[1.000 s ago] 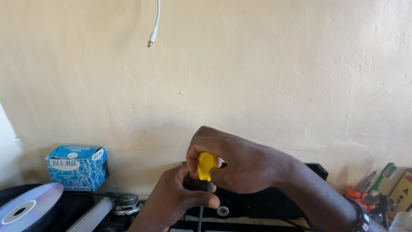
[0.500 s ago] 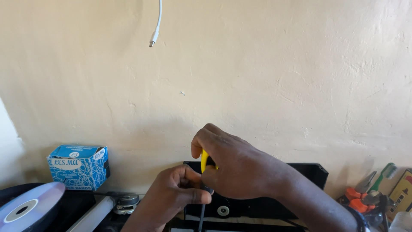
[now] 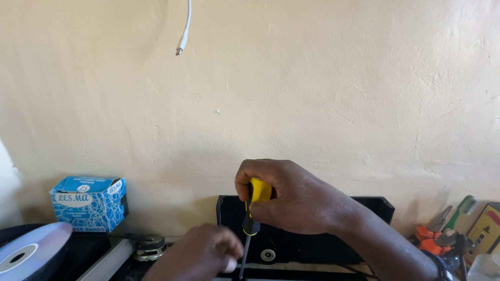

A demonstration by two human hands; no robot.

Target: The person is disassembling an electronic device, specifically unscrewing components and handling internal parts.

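Upright, screwdriver (image 3: 251, 221) tip down.

A dark bench (image 3: 78, 255) runs along the wall. A blue box (image 3: 89, 203), a disc (image 3: 31, 250) and a black casing (image 3: 312, 244) sit on it. Pliers (image 3: 435, 231) lie at the right end.

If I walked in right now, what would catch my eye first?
Low in the middle, the right hand grips a yellow-handled screwdriver held upright, tip down over a black case; the left hand sits by its shaft. At the left stand a blue box and a shiny disc. A white cable dangles down the cream wall above.
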